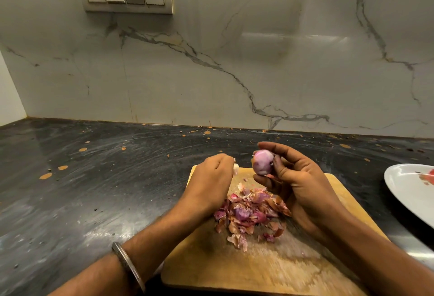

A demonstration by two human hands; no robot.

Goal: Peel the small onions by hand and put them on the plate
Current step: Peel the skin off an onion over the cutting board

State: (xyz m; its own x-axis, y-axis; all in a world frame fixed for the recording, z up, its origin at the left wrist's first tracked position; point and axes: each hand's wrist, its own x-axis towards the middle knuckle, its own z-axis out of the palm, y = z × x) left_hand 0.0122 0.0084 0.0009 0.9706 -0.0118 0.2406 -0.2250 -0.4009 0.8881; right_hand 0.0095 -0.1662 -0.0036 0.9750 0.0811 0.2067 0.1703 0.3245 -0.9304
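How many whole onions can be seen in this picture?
1. The onion is held in the right hand, above the cutting board. The pile of skins on the board may hide more, and the plate is only partly in view.

Home kitchen, dark countertop (94, 190), marble backsplash (234, 72)

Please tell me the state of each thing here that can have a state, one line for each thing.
onion: peeled, held up in the right hand
left hand: pinches a pale scrap
peels: heaped on the board
plate: on the counter, right edge of view, no onion visible
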